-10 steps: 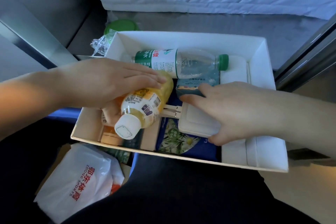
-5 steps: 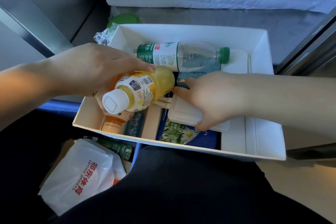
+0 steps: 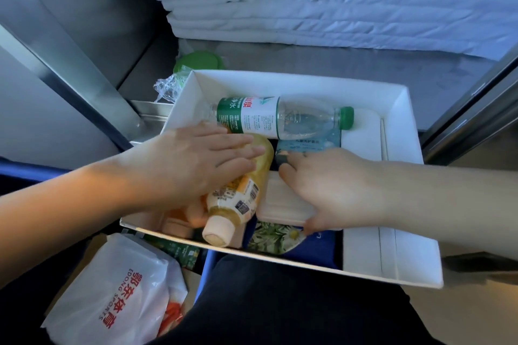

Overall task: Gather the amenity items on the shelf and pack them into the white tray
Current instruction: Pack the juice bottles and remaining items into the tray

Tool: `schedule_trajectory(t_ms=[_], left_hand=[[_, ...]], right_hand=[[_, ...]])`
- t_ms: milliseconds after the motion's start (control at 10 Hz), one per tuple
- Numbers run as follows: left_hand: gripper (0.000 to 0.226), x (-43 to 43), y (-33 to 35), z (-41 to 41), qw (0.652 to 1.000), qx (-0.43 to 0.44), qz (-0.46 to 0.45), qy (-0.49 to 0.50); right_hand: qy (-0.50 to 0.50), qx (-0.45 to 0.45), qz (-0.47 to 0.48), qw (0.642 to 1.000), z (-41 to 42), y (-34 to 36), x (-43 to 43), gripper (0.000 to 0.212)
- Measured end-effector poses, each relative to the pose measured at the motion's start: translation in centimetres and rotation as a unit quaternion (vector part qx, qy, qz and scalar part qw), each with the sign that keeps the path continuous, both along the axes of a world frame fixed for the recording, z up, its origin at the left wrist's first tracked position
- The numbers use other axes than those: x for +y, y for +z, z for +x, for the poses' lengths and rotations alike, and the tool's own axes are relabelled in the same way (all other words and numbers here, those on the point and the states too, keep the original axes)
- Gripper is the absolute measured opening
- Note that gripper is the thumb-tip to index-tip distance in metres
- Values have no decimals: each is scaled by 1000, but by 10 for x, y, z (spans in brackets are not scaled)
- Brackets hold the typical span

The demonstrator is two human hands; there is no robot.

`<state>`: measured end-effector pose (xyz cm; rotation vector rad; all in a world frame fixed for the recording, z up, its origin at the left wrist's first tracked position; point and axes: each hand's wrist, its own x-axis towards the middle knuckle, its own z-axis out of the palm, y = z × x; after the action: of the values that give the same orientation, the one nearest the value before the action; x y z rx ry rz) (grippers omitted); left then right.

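The white tray [image 3: 403, 109] sits in front of me. A clear water bottle [image 3: 280, 117] with green cap and label lies across its back. My left hand [image 3: 196, 165] grips a yellow juice bottle [image 3: 238, 199] lying lengthwise, its pale cap toward me. My right hand [image 3: 330, 190] holds a flat white packet [image 3: 280, 204], thumb under its near edge. Under them lie a dark blue floral pack [image 3: 277, 238] and a light blue box [image 3: 308, 144]. A white flat pack [image 3: 364, 249] fills the tray's right side.
A white plastic bag with red lettering [image 3: 112, 291] lies lower left, beside a green packet [image 3: 182, 252]. Crumpled clear wrap [image 3: 168, 87] and a green lid [image 3: 199, 61] sit behind the tray's left corner. Folded white bedding [image 3: 336, 0] is stacked at the back. Metal frames flank both sides.
My left hand has laid the juice bottle lower into the tray, cap swung toward me. My right hand has pushed the white packet down beside it.
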<state>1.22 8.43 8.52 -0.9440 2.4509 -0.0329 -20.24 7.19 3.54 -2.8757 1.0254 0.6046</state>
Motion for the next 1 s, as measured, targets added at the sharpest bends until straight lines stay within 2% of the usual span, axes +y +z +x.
schedule_trajectory(t_ms=[100,200,300,500,700,800,900,1000], left_hand=[[85,-2,-2,-1,988,69,-74,-115],[97,-7,-7,3,991,76,-56,-98],[91,-11,-11,8,991,126,6,-42],[83,-11,-18,3,986,104,-35,-128],[63,-6,-32,-10,979,96,-73,-163],[73,-4,-37,-5,983,98,-77,-137],[80,-8,-33,3,989,127,-4,-78],[63,-9,-33,6,979,194,53,-12]], right_hand=[[-4,5,2,1000,-3,2,-2,71],[-7,13,6,1000,-6,3,-3,73],[-14,9,2,1000,-9,1,-1,68],[-29,22,22,999,-5,-1,0,57],[-47,47,36,997,0,-2,-2,62],[-59,30,48,997,-2,-1,-2,61],[-71,20,57,996,-3,-2,-2,64],[-75,18,60,995,-3,-2,-2,67]])
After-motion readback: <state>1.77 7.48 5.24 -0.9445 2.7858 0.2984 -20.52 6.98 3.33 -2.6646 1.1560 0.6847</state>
